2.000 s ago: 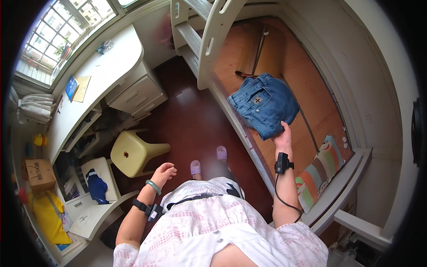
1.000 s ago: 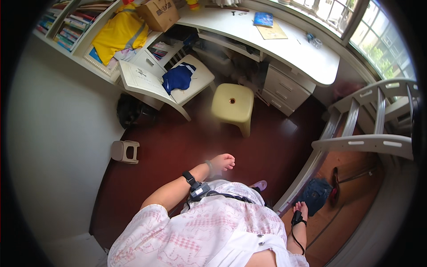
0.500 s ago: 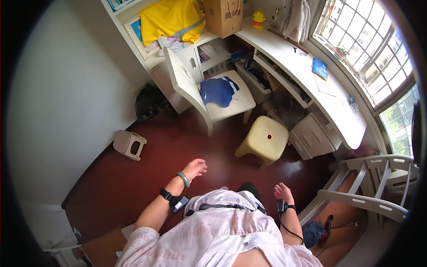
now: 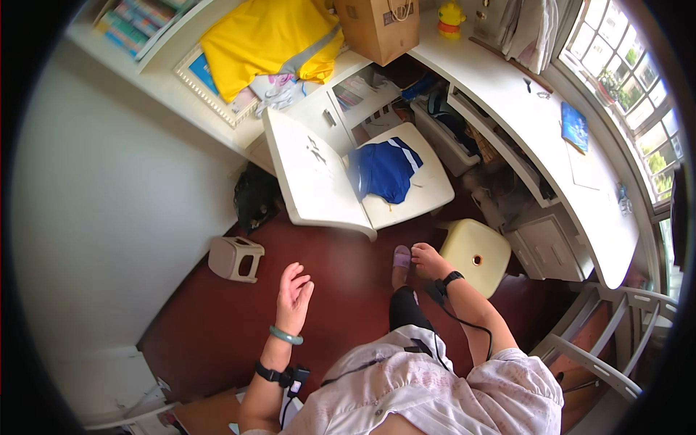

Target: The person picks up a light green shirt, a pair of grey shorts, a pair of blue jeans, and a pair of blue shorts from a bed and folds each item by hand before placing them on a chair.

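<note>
My left hand (image 4: 293,297) hangs over the red floor, empty, its fingers apart and slightly bent, with a green bangle on the wrist. My right hand (image 4: 429,261) is beside the cream plastic stool (image 4: 475,257), at its left edge in view; its fingers are loosely bent and nothing shows in them. Ahead of both hands stands a white chair (image 4: 312,170) with a blue cloth (image 4: 388,170), striped white, lying on its seat. Neither hand touches the chair. My foot in a purple slipper (image 4: 402,257) is forward, just left of my right hand.
A white desk (image 4: 536,130) curves along the window, with a blue book (image 4: 574,127) on it. A small beige stool (image 4: 235,259) stands near the left wall beside a black bag (image 4: 254,199). A yellow cloth (image 4: 268,43) and paper bag (image 4: 380,29) lie behind the chair.
I have come nearer to the chair and stools. My right hand has moved forward and left, to beside the cream stool. My left hand has turned, its fingers pointing ahead.
</note>
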`<control>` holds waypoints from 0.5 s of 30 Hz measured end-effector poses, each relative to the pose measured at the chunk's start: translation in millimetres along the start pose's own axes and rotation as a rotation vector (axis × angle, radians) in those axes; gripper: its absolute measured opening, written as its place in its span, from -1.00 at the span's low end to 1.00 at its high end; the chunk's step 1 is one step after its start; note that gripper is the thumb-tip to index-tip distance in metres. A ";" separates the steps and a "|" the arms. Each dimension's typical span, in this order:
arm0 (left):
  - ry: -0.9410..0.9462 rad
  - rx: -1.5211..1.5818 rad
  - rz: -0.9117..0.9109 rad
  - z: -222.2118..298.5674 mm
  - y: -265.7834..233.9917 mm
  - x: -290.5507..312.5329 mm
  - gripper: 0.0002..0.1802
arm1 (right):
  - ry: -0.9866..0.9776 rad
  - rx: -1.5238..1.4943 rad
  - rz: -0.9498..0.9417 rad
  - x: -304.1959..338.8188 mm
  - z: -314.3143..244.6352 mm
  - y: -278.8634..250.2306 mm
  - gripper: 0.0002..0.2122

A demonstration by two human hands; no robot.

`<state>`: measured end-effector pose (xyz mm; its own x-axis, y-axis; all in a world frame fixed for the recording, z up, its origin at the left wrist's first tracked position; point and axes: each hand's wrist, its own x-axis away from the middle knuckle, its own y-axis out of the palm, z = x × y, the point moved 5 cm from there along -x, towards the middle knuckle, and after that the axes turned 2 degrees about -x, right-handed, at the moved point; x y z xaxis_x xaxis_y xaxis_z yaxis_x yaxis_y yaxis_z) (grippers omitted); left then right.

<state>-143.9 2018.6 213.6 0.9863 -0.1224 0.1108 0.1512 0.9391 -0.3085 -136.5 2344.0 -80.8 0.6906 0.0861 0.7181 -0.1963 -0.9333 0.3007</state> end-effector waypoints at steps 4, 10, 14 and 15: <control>0.040 -0.432 0.118 29.7 -6.3 -76.3 -0.27 | -0.008 0.223 0.100 -98.1 -35.2 20.6 -0.54; 0.093 -0.853 0.081 43.6 39.9 -203.2 -0.15 | -0.169 0.622 0.301 -264.5 -68.5 -42.6 -0.39; 0.005 -0.914 0.053 27.2 35.1 -220.2 -0.21 | -0.125 0.701 0.381 -291.6 -151.5 -23.0 -0.39; 0.015 -0.894 0.035 27.3 38.7 -221.8 -0.23 | -0.125 0.729 0.428 -298.4 -163.4 -34.0 -0.38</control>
<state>-358.6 2090.9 202.9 0.9911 -0.1084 0.0771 0.1100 0.3422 -0.9332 -449.7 2407.0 -202.7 0.7395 -0.3238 0.5902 0.0095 -0.8716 -0.4901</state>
